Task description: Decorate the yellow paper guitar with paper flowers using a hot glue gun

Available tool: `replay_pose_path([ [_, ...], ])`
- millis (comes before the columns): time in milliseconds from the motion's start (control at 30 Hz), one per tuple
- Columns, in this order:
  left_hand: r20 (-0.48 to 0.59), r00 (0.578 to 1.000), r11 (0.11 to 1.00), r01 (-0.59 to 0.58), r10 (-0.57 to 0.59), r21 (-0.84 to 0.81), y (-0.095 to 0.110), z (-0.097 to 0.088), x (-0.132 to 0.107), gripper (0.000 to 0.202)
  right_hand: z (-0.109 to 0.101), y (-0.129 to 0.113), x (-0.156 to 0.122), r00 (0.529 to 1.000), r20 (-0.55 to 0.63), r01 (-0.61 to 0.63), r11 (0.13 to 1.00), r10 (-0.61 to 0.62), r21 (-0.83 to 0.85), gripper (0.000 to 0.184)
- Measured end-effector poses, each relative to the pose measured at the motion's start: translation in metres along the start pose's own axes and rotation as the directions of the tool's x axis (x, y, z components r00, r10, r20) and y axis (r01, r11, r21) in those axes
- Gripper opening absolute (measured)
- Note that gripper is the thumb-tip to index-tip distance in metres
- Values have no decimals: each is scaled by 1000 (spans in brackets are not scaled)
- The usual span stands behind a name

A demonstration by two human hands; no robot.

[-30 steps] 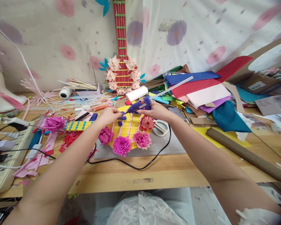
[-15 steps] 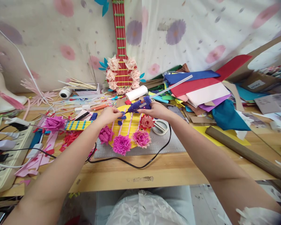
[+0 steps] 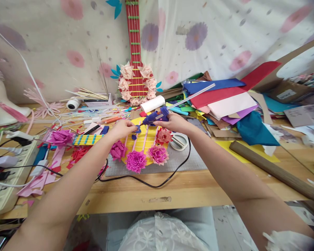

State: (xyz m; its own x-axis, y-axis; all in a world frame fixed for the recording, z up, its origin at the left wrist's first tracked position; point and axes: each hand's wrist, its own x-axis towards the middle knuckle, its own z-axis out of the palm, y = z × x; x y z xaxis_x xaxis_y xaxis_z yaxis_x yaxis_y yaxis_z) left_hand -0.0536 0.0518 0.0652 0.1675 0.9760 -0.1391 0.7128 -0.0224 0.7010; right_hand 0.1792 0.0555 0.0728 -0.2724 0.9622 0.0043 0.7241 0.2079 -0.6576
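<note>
A blue hot glue gun (image 3: 155,118) is gripped in my right hand (image 3: 172,122), its nozzle pointing left and a long pale glue stick (image 3: 193,96) sticking out behind. My left hand (image 3: 124,129) pinches a small blue paper leaf (image 3: 138,129) close to the nozzle. Both hands are over a yellow paper guitar (image 3: 138,143) with pink strips across its body. Magenta and pink paper flowers (image 3: 136,161) edge the body. Another blue piece (image 3: 134,137) shows just below my left fingertips. Whether the nozzle touches the leaf I cannot tell.
Scissors (image 3: 180,142) lie right of the guitar on a grey cutting mat (image 3: 196,162). A black cord (image 3: 146,179) loops in front. Behind stands a red paper guitar (image 3: 135,48). Coloured paper sheets (image 3: 230,104) and a brown roll (image 3: 272,170) lie right; a power strip (image 3: 18,174) lies left.
The blue leaf at my left fingertips has shifted and tilted slightly by the nozzle. My right hand and the glue gun have hardly moved.
</note>
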Motion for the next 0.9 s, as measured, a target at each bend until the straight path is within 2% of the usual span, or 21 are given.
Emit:
replay_pose_path([
  [167, 54, 999, 999, 4, -1, -53, 0, 1, 0, 20, -1, -1, -1, 999, -34, 7, 999, -6, 39, 40],
  [267, 51, 998, 997, 34, -30, -71, 2, 1, -2, 17, -7, 2, -4, 998, -49, -40, 992, 46, 122, 41],
  [333, 31, 998, 994, 58, -55, -96, 5, 0, -5, 16, -11, 13, -4, 990, -97, -84, 977, 104, 197, 44],
  [400, 14, 998, 989, 66, -65, -133, 6, 0, -6, 17, -12, 32, -2, 960, -217, -119, 960, 176, 253, 45],
  [500, -40, 997, 987, 54, -60, -154, 2, -1, -3, 17, -7, 71, 2, 873, -391, -196, 945, 290, 263, 46],
  [600, -96, 995, 989, 27, -41, -144, -6, 1, 5, 17, 7, 105, 6, 854, -387, -303, 938, 347, 171, 44],
  [667, -118, 993, 991, -1, -15, -133, -12, 2, 10, 18, 17, 119, 7, 848, -377, -359, 927, 373, 110, 43],
  [767, -138, 990, 994, -41, 26, -105, -19, 4, 15, 21, 28, 126, 7, 835, -379, -403, 913, 398, 68, 44],
  [900, -138, 990, 987, -59, 38, -148, -21, 5, 18, 27, 30, 125, 6, 843, -345, -426, 904, 412, 40, 47],
])
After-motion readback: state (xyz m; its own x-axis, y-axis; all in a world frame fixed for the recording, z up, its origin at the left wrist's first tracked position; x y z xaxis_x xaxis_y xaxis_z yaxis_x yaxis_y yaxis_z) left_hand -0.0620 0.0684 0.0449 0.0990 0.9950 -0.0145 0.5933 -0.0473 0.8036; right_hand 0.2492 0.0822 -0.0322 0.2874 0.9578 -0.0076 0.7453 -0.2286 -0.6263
